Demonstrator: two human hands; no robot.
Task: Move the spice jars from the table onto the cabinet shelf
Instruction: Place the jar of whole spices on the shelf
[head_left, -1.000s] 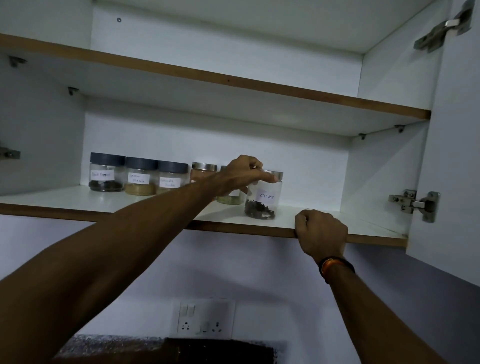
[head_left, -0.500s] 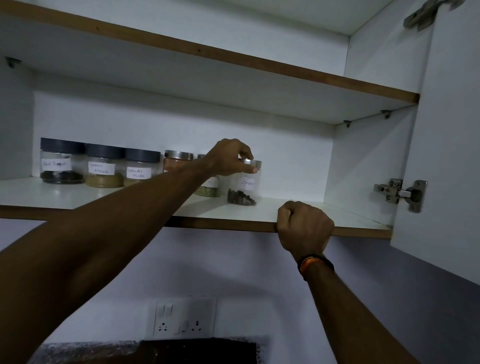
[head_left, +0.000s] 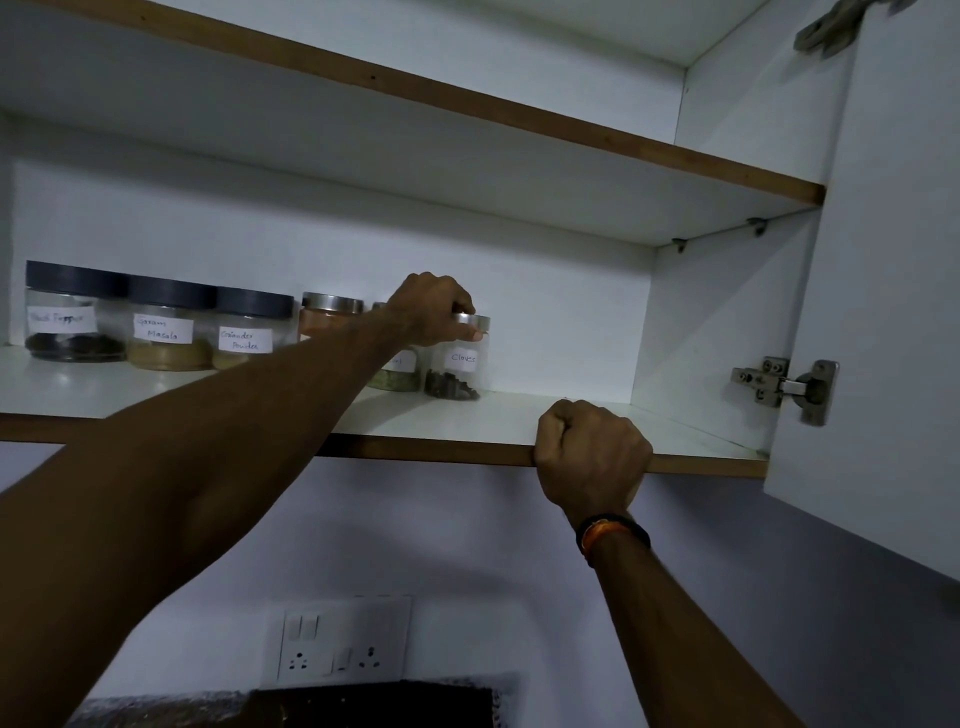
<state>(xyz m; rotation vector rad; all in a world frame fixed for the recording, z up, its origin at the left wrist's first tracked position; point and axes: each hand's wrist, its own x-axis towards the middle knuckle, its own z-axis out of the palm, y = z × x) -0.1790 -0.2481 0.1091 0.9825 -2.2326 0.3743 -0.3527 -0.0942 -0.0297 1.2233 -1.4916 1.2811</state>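
Several labelled spice jars stand in a row on the lower cabinet shelf (head_left: 519, 415). From the left: black pepper jar (head_left: 72, 322), garam masala jar (head_left: 166, 332), coriander powder jar (head_left: 244, 338), all with dark lids, then an orange-powder jar (head_left: 327, 319) with a steel lid. My left hand (head_left: 431, 309) grips the steel lid of the cloves jar (head_left: 460, 369), which stands on the shelf at the row's right end. A green-spice jar (head_left: 397, 374) is partly hidden behind my wrist. My right hand (head_left: 592, 452) is closed over the shelf's front edge.
The open cabinet door (head_left: 893, 312) with its hinge (head_left: 784, 384) hangs on the right. An upper shelf (head_left: 519, 119) sits above. The shelf's right part is bare. A wall socket plate (head_left: 337, 644) is below, above a dark counter edge.
The cloves jar has slid back and left on the shelf into line beside the green-spice jar, my left hand still on its lid. My right hand stays on the shelf edge.
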